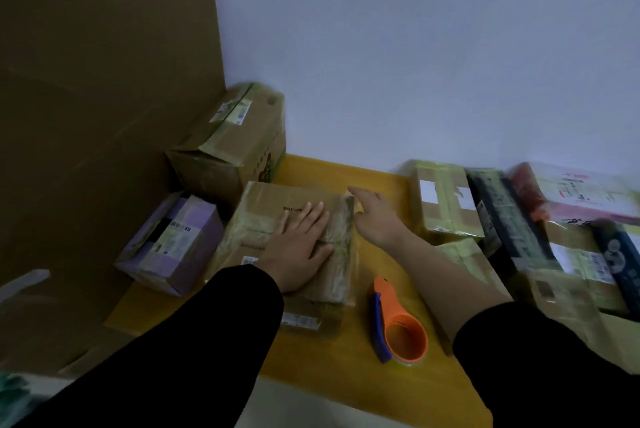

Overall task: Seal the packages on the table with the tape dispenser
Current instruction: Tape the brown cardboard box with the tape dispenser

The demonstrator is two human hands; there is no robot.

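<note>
Neither hand is gripping anything. The left hand (298, 247) is lying flat on top of the brown box (273, 197), fingers straight and together, palm pressing the wrinkled tape band down; its fingertips are pointing toward 12 o'clock. The right hand (373, 216) is reaching to the box's edge at 3 o'clock with fingers stretched and relaxed, holding nothing. Blur is hiding whether it is actually touching the cardboard.

The box is sitting in the middle of the yellow table (377, 180). It is looking light and fairly stiff, though the top is likely giving a little under pressure. The glossy tape is probably making that face slippery, so the bare cardboard side walls are looking like the safer places to take hold of it.

The tape dispenser (398, 322), orange with a blue handle, is lying unheld on the table at 5 o'clock from the box, just beside it. It is likely rigid and light, best taken by the handle, away from the cutting edge.

Both forearms are extending from 6 o'clock in black sleeves, the right one pushed up.

A purple package (173, 244) is resting at 9 o'clock, a large carton (235, 140) at 11 o'clock, and a heap of packages (571, 219) at 3 o'clock.
</note>
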